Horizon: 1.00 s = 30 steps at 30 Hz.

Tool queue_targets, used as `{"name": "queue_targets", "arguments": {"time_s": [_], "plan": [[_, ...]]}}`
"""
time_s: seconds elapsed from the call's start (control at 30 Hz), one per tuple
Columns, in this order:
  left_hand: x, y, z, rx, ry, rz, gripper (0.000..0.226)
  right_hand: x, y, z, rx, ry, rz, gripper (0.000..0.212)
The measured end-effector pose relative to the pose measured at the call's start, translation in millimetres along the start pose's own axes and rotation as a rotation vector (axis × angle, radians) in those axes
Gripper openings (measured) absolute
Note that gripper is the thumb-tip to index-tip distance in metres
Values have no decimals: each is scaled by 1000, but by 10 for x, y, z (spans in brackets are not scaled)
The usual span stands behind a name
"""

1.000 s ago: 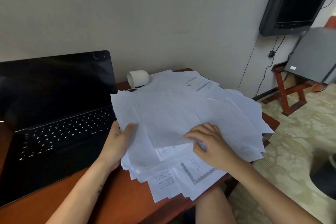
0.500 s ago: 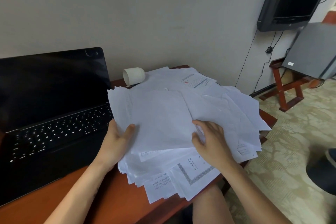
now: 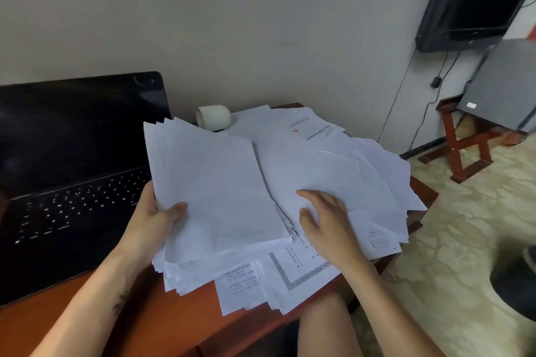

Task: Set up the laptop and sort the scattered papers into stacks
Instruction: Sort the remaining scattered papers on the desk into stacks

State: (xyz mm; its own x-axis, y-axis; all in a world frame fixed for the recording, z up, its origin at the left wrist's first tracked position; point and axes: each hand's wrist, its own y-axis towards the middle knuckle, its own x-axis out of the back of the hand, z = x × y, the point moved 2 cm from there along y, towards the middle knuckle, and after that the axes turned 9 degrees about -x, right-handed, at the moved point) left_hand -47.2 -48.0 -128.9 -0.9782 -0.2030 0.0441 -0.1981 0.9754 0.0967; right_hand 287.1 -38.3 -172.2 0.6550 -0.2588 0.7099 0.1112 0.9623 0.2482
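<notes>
The left grip (image 3: 148,220) grasps a bundle of sheets (image 3: 214,188) lifted off the heap near the bench's (image 3: 174,324) front edge, thumb on top; its fingers are hidden beneath the paper. The right grip (image 3: 327,220) is released, fingers lying spread on the scattered papers (image 3: 356,171) that cover the bench's right half and overhang its front and right edges. Print on the lower sheets is too blurred to read. The open laptop (image 3: 72,153) sits at the bench's left, screen dark, cut off by the frame. A white roll (image 3: 213,117) lies at the back edge, partly behind the bundle.
</notes>
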Motion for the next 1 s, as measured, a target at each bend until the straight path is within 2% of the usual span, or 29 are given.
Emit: {"name": "queue_targets", "arguments": {"time_s": [0.13,0.3,0.4,0.57,0.7,0.77,0.83,0.9,0.93,1.0], "plan": [[257,-306,-52,-23,-16,-104,51,-22,35,18,61,-120,13,40],[503,-676,49,-30,-6,-188,52,-50,49,38,125,-259,37,51],[544,-813,73,-41,20,-201,51,-26,50,46,144,-294,75,56],[625,-988,75,-86,64,-213,56,-4,82,114,95,-373,191,79],[645,-1048,94,-111,87,-221,56,62,212,270,85,-498,227,79],[637,-1045,106,-121,93,-215,54,49,270,372,50,-469,214,82],[630,-1048,123,-137,117,-199,53,-18,309,482,53,-429,232,92],[642,-1053,141,-146,124,-197,52,-114,324,565,61,-492,308,103],[648,-1051,150,-149,119,-196,52,-144,334,585,55,-542,334,104],[662,-1047,163,-155,122,-185,53,-147,381,596,54,-604,327,91]]}}
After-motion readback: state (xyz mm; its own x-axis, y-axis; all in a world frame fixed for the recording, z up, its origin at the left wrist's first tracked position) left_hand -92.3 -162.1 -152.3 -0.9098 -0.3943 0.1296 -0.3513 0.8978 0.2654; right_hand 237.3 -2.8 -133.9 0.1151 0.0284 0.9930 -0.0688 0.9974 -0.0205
